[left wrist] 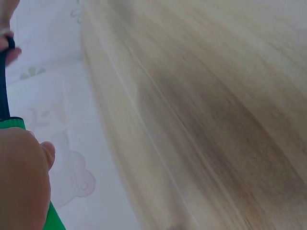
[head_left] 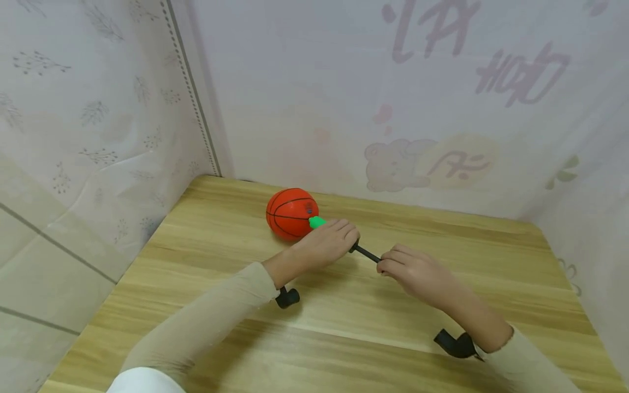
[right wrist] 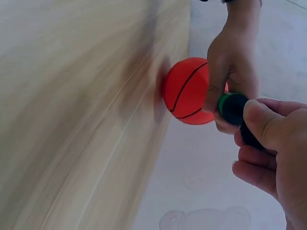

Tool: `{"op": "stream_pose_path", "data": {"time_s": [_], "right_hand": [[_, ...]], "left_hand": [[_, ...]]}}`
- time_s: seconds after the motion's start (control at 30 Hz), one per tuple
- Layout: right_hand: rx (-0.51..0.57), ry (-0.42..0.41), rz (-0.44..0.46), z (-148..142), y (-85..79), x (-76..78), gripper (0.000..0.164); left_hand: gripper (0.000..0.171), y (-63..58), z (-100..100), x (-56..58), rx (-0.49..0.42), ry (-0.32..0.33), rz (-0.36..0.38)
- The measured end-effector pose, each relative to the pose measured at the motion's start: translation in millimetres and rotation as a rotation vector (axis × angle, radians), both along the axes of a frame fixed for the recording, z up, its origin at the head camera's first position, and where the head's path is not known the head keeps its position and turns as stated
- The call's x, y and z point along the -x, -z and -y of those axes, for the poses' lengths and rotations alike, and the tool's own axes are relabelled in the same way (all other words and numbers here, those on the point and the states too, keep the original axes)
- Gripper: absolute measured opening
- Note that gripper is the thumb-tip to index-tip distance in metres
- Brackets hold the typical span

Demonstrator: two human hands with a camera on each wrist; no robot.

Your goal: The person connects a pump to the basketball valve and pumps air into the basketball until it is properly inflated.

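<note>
A small orange-red basketball (head_left: 290, 214) with black lines rests on the wooden table near the back wall. My left hand (head_left: 331, 241) grips the green barrel (left wrist: 53, 219) of a hand pump, just right of the ball. The pump's green end (head_left: 316, 222) overlaps the ball in the head view; whether it touches the ball I cannot tell. From the barrel's other end a black rod (head_left: 367, 254) sticks out toward my right hand (head_left: 415, 275). In the right wrist view, that hand's thumb and fingers hold the black handle (right wrist: 250, 136).
The wood-grain table (head_left: 354, 360) reaches back to a pale printed wall covering (head_left: 295, 98), with another patterned covering (head_left: 88, 109) on the left. Black mounts stick out below the left wrist (head_left: 288, 297) and the right wrist (head_left: 457, 345).
</note>
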State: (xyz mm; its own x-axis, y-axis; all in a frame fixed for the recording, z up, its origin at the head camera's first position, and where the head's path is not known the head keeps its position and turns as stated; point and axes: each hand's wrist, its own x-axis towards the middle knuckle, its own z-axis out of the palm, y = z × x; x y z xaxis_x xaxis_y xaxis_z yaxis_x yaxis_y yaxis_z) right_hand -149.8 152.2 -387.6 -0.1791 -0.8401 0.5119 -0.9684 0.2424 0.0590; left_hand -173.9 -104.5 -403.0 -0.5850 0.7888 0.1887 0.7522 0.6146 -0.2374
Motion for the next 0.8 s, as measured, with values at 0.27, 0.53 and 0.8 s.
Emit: {"op": "stream_pose_path", "data": {"time_s": [0.27, 0.53, 0.8], "right_hand": [[-0.008, 0.001, -0.010, 35, 4.4, 18.1, 0.022], [0.020, -0.011, -0.003, 19, 7.4, 9.8, 0.037], [0.037, -0.028, 0.048, -24, 0.7, -13.9, 0.039]], "left_hand": [[0.006, 0.9, 0, -0.5, 0.001, -0.004, 0.001], [0.006, 0.5, 4, -0.4, 0.001, 0.017, 0.020], [0.008, 0.1, 7, -0.3, 0.010, 0.033, 0.007]]}}
